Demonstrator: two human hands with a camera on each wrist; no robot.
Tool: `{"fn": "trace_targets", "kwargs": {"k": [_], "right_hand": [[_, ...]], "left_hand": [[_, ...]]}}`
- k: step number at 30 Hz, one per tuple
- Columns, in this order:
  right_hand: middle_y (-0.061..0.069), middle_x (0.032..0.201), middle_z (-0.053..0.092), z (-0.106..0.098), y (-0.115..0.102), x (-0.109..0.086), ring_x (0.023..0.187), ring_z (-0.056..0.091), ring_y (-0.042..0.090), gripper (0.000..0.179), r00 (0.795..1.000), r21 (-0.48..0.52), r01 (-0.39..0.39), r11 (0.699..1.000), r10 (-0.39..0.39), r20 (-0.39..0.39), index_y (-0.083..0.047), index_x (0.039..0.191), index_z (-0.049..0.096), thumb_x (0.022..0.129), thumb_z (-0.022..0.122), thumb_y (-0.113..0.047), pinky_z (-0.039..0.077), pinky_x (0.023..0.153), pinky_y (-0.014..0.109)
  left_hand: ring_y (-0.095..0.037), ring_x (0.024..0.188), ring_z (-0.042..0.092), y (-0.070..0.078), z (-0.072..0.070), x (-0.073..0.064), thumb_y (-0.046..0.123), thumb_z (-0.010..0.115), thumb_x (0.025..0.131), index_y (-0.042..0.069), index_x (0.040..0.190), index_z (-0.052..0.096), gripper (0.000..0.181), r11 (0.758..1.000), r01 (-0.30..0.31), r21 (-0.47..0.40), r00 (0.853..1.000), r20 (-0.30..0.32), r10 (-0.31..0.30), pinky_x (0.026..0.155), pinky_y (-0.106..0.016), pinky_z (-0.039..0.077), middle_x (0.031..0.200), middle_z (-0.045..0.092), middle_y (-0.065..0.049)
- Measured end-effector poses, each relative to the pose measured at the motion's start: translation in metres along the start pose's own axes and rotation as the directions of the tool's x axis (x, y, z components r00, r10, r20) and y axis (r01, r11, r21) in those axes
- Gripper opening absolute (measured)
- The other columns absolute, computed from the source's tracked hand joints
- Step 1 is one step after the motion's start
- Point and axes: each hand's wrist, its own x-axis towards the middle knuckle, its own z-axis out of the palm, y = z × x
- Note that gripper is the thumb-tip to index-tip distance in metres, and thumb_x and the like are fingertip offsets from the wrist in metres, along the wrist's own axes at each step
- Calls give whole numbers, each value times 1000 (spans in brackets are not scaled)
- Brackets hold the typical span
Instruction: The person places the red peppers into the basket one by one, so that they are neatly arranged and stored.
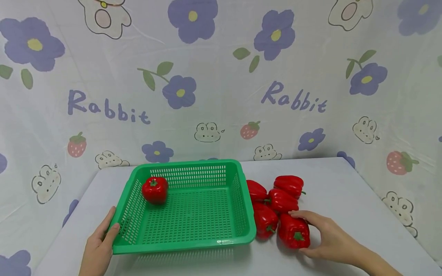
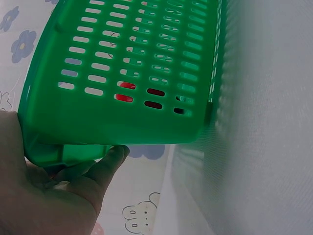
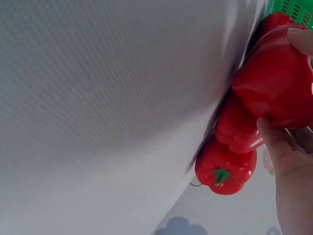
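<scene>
My left hand (image 1: pixel 98 247) grips the left rim of a green plastic basket (image 1: pixel 183 246), its thumb on the rim. In the left wrist view the perforated wall of the basket (image 2: pixel 112 125) fills much of the picture. One red bell pepper (image 1: pixel 154 191) stands inside, near the back left corner. To the right of the basket, my right hand (image 1: pixel 333 239) holds another red bell pepper (image 1: pixel 290 229) between thumb and fingers, its green stem end facing me. The right wrist view shows this held pepper (image 3: pixel 274 78) close up, with fingertips on opposite sides.
Several more red bell peppers (image 1: pixel 283 200) lie clustered against the right side of the basket, just behind the held one. All stand on a white-covered table (image 1: pixel 345 199). A printed cloth (image 1: pixel 221 96) with flowers and rabbits hangs behind.
</scene>
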Motion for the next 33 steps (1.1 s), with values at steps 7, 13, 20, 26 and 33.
{"fn": "trace_targets", "kwargs": {"k": [7, 13, 20, 26, 33], "right_hand": [[-9, 130, 57, 0, 2, 0, 116, 57, 14, 84, 999, -6, 26, 1000, -26, -19, -20, 136, 55, 63, 96, -27, 53, 85, 31], [-10, 129, 57, 0, 1, -3, 115, 56, 13, 83, 997, -19, 32, 999, -33, -68, -20, 133, 57, 61, 97, -25, 54, 83, 31], [-10, 129, 55, -2, -1, -7, 112, 57, 12, 83, 992, -31, 41, 999, -44, -116, -21, 134, 57, 61, 97, -24, 55, 81, 32], [-7, 128, 55, -5, -4, -7, 112, 57, 11, 82, 989, 9, 60, 998, -58, -138, -21, 136, 56, 64, 96, -22, 54, 82, 31], [-8, 128, 56, -4, -9, -6, 112, 57, 10, 84, 987, 33, 23, 999, -17, -159, -22, 136, 56, 62, 97, -19, 54, 81, 30]], "left_hand": [[-32, 142, 23, 1, 1, 0, 48, 41, 105, 16, 158, 21, 65, 1000, -11, -1, 1000, -13, 11, 81, 1, 28, 159, 22, -9], [-32, 143, 21, 0, 1, 1, 48, 41, 104, 16, 158, 20, 66, 1000, -13, -8, 1000, -3, 13, 82, 1, 27, 159, 21, -8], [-32, 142, 22, -2, 0, 1, 48, 41, 105, 20, 158, 20, 63, 1000, -7, 10, 1000, -1, 7, 93, -7, 30, 159, 21, -8], [-33, 143, 21, -1, -1, 1, 49, 39, 104, 20, 158, 18, 65, 1000, -13, 21, 1000, 11, 13, 93, -7, 30, 159, 19, -9], [-34, 143, 21, -1, -1, 2, 52, 39, 104, 19, 158, 17, 67, 1000, 1, 27, 1000, 13, -1, 87, -2, 29, 160, 19, -8]]}}
